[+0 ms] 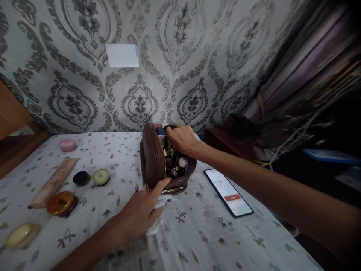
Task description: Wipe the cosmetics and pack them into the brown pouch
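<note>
A brown makeup bag [152, 158] stands unzipped on the cloth-covered table, packed with small items, among them a white-capped bottle [182, 162]. My right hand [182, 139] is closed at the far rim, its fingers curled over the edge and partly hidden. At the near side is my left hand [141, 210], its index finger against the bag's lower rim. A crumpled white tissue [155, 227] shows between its thumb and fingers and below them.
To the left lie a beige tube [55, 182], an amber-lidded jar [62, 203], a black-lidded pot [81, 178], a yellow-green pot [101, 177], a pale yellow jar [22, 235] and a pink jar [67, 145]. A phone [228, 194] showing a timer lies right. Patterned wall [169, 75] behind.
</note>
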A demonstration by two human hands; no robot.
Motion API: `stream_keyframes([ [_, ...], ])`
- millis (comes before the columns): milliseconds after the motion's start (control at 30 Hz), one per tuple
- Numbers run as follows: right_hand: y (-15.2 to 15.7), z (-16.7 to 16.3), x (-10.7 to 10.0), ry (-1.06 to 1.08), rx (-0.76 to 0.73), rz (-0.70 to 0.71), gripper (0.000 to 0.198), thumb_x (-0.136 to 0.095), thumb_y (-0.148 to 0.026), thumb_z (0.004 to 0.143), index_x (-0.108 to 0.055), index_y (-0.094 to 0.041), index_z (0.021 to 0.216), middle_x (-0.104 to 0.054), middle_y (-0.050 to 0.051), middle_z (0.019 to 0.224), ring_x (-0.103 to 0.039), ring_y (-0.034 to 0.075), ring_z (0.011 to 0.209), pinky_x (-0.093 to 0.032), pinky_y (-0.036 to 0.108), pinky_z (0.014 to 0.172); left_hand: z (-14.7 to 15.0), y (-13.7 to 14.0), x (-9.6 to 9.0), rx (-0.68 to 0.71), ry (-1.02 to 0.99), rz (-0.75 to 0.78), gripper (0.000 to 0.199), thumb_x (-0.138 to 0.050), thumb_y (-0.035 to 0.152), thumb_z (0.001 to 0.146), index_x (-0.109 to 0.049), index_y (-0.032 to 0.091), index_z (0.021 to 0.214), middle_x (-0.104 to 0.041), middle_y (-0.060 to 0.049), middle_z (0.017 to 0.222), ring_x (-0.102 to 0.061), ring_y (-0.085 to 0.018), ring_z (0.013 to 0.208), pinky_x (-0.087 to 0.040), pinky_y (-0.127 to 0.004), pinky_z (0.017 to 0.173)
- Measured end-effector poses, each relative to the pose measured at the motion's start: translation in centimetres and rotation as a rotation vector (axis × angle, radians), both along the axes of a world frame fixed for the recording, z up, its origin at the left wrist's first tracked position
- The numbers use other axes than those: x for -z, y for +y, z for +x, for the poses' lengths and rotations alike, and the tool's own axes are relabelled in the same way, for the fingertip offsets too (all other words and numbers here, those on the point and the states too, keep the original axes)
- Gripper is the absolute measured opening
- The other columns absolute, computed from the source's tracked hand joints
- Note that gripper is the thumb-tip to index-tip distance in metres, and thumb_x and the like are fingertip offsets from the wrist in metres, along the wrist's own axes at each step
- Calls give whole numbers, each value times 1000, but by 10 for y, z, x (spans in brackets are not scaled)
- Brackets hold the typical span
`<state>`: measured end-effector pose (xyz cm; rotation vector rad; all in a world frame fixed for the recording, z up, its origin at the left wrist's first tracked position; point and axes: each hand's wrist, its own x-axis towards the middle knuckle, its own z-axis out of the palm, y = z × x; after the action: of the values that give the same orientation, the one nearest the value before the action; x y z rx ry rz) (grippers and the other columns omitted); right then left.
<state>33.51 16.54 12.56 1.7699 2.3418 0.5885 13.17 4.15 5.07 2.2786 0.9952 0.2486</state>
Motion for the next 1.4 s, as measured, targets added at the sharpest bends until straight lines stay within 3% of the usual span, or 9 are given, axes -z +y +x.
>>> stream_keyframes([
  [267, 4, 4, 5, -81, -77, 55, 27, -48, -16, 95, -66, -9, 114, -74, 18, 93, -60, 32, 108, -33, 40, 88, 0, 1, 3, 13, -6, -9, 66, -43, 29, 98, -19, 28, 159, -72, -9, 105, -68, -28, 96, -51, -38, 84],
  [500, -5, 6, -3, -123, -104, -3, 31, -50, -20, 96, -67, -9, 120, -68, 19, 117, -55, 32, 115, -35, 38, 84, 0, 2, 2, 25, -10, -23, 65, -43, 29, 99, -18, 27, 159, -71, -9, 105, -68, -26, 89, -50, -35, 81],
  [600, -7, 6, -9, -112, -108, -15, 30, -48, -21, 98, -69, -9, 114, -67, 19, 116, -55, 32, 116, -37, 37, 84, -1, 3, 2, 22, -7, -31, 65, -43, 29, 99, -18, 28, 159, -72, -9, 104, -67, -25, 86, -50, -35, 81],
  [767, -9, 13, -19, 97, -54, -25, 29, -46, -20, 99, -73, -12, 103, -70, 14, 110, -60, 26, 109, -40, 32, 85, -1, 4, 4, 35, 34, 14, 65, -43, 29, 99, -17, 27, 159, -72, -7, 98, -68, -26, 86, -50, -34, 79],
  [1033, -20, 43, -15, 544, -41, 160, 28, -49, -19, 93, -73, -12, 105, -73, 11, 105, -65, 22, 97, -47, 31, 85, -1, 3, 7, 25, -31, 26, 66, -46, 27, 97, -21, 28, 158, -73, -7, 102, -69, -27, 89, -52, -34, 78],
  [1167, -52, 48, -4, 800, -102, 267, 26, -49, -25, 95, -72, -15, 103, -72, 10, 102, -66, 21, 89, -51, 31, 80, -6, 3, 9, 25, -48, 69, 64, -45, 30, 99, -21, 31, 158, -73, -7, 112, -69, -26, 92, -53, -33, 80],
  [1267, -95, 44, 12, 963, -234, 415, 23, -48, -26, 98, -69, -18, 102, -71, 10, 104, -67, 23, 97, -53, 35, 83, -11, 5, 10, 59, -30, 123, 63, -41, 33, 102, -16, 35, 159, -68, -8, 128, -70, -23, 91, -54, -32, 78],
  [1333, -127, 40, 28, 1046, -331, 461, 18, -50, -20, 98, -66, -21, 105, -70, 10, 104, -67, 23, 100, -54, 37, 87, -14, 5, 11, 70, -17, 169, 62, -38, 35, 103, -12, 35, 159, -65, -9, 135, -70, -21, 84, -54, -31, 74],
  [1400, -156, 35, 46, 1061, -451, 434, 25, -52, -11, 96, -62, -24, 114, -70, 9, 104, -66, 23, 99, -55, 38, 84, -17, 4, 12, 51, -56, 232, 59, -39, 35, 103, -16, 32, 157, -61, -11, 140, -71, -20, 87, -55, -31, 75],
])
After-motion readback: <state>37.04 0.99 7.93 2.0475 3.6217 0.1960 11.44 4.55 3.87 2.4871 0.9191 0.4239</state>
